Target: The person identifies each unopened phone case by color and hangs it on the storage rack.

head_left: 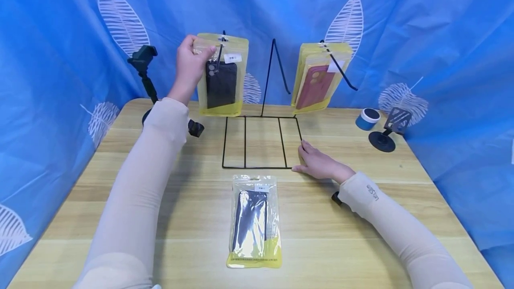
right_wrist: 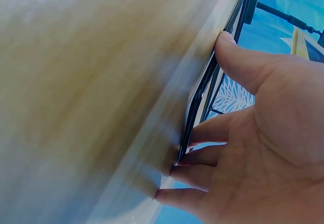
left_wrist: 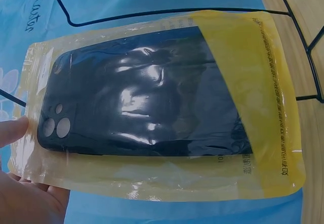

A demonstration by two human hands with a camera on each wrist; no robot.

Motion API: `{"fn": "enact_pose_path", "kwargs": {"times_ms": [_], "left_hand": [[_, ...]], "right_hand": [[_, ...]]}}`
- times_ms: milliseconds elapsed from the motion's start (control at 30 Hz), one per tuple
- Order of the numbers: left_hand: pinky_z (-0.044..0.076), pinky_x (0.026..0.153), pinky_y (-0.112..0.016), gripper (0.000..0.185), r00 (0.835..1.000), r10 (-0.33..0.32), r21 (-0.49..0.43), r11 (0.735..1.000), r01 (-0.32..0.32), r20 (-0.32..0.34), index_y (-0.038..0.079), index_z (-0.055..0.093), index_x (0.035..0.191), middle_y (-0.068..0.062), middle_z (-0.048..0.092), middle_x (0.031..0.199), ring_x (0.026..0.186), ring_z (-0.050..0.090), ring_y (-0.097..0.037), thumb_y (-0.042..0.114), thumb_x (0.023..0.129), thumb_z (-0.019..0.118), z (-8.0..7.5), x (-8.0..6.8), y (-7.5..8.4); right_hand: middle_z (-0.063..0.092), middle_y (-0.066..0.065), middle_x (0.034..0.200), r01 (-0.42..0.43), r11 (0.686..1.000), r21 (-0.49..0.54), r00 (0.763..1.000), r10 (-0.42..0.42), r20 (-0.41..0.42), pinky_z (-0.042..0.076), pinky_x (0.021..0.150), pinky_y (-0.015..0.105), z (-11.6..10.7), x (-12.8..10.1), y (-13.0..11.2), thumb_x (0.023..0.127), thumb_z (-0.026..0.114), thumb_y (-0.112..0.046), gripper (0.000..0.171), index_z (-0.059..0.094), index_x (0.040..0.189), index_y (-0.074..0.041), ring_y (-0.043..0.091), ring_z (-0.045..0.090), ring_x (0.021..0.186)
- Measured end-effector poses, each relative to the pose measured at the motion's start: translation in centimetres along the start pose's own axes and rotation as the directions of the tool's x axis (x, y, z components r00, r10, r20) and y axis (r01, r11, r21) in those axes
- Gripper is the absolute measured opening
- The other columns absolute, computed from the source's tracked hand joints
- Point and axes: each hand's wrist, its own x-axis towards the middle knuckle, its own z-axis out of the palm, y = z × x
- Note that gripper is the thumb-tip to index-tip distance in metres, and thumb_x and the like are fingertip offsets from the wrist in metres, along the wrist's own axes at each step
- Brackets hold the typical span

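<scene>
Yellow-edged pouch with the black case is hanging at 11 o'clock on the wire rack, left hand pinching its top, right hand flat-fingered, bracing the base; I'm wary a tug could tip the rack.

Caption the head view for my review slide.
Left hand holds a hanging black phone-case pouch; right hand steadies the wire rack base.

Small grey lettering, too small to read, sits on the beige right sleeve; white labels on the yellow plastic pouches stay illegible.
</scene>
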Motion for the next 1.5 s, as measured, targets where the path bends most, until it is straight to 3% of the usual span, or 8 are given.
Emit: {"fn": "enact_pose_path", "kwargs": {"times_ms": [500,733,1033,1200,1300,1400,1467,1500], "left_hand": [[0.033,0.062,-0.028,0.036,0.997,-0.076,0.062,0.995,0.077,-0.004,0.019,0.044,0.105,0.005,0.041,0.076,0.061,0.036,-0.010,0.037,0.091,0.071,0.1,0.6,-0.7],[0.039,0.073,-0.027,0.038,0.997,-0.081,0.095,0.992,0.081,-0.010,0.021,0.043,0.110,0.010,0.049,0.094,0.077,0.045,-0.008,0.041,0.091,0.070,-0.4,0.1,-0.9],[0.048,0.096,-0.031,0.047,0.997,-0.074,0.261,0.962,0.078,-0.028,0.020,0.045,0.125,0.000,0.052,0.131,0.121,0.054,-0.016,0.050,0.094,0.062,-1.4,-2.4,-1.4],[0.045,0.088,-0.026,0.041,0.997,-0.046,0.380,0.923,0.065,-0.060,0.013,0.045,0.124,-0.004,0.045,0.126,0.114,0.053,-0.018,0.041,0.098,0.059,-1.1,-4.7,-1.6],[0.041,0.081,-0.029,0.033,0.996,-0.086,0.445,0.892,0.080,-0.006,0.009,0.047,0.118,-0.006,0.044,0.117,0.102,0.050,-0.022,0.034,0.099,0.059,-0.6,-6.2,-2.1],[0.042,0.079,-0.035,0.032,0.967,-0.198,0.524,0.848,0.086,0.162,0.006,0.050,0.115,-0.010,0.051,0.114,0.097,0.051,-0.026,0.034,0.100,0.056,-0.3,-7.2,-3.0],[0.046,0.078,-0.038,0.035,0.902,-0.295,0.590,0.805,0.057,0.316,0.006,0.053,0.115,-0.013,0.057,0.113,0.096,0.054,-0.027,0.038,0.101,0.054,-0.2,-8.0,-3.7],[0.047,0.078,-0.038,0.037,0.856,-0.333,0.615,0.789,0.022,0.396,0.006,0.055,0.114,-0.013,0.060,0.112,0.095,0.055,-0.027,0.040,0.101,0.053,-0.1,-8.5,-4.2]], "right_hand": [[0.004,0.031,0.162,-0.003,1.000,0.007,1.000,0.003,0.015,0.019,0.122,0.056,0.3,-0.1,-0.3,0.101,0.051,-0.049,0.086,0.016,0.154,0.009,0.044,0.009,0.151],[0.003,0.030,0.163,0.003,1.000,0.003,1.000,-0.003,0.017,0.019,0.122,0.055,0.4,0.1,0.0,0.101,0.049,-0.051,0.088,0.015,0.154,0.009,0.044,0.008,0.152],[0.002,0.031,0.163,0.005,1.000,0.002,1.000,-0.005,0.013,0.018,0.122,0.055,0.0,0.1,0.0,0.101,0.050,-0.050,0.088,0.015,0.154,0.010,0.044,0.008,0.152],[0.003,0.032,0.162,-0.002,1.000,0.000,1.000,0.002,0.010,0.019,0.122,0.055,-0.2,0.0,-0.1,0.101,0.052,-0.047,0.087,0.015,0.154,0.011,0.045,0.008,0.151],[0.002,0.032,0.162,-0.006,1.000,0.007,1.000,0.006,0.015,0.019,0.122,0.055,-0.4,-0.1,-0.3,0.101,0.053,-0.046,0.087,0.015,0.154,0.011,0.045,0.007,0.152],[0.001,0.032,0.162,-0.010,1.000,0.005,1.000,0.009,0.021,0.018,0.122,0.055,-0.4,0.0,-0.3,0.101,0.052,-0.046,0.087,0.014,0.154,0.010,0.044,0.006,0.152],[0.001,0.031,0.162,-0.011,1.000,0.002,1.000,0.011,0.021,0.018,0.122,0.055,-0.5,0.0,-0.4,0.101,0.052,-0.046,0.087,0.014,0.154,0.010,0.044,0.006,0.152],[0.001,0.031,0.163,-0.013,1.000,0.002,1.000,0.013,0.022,0.018,0.122,0.055,-0.4,0.0,-0.4,0.101,0.052,-0.047,0.087,0.014,0.154,0.010,0.044,0.006,0.152]]}}
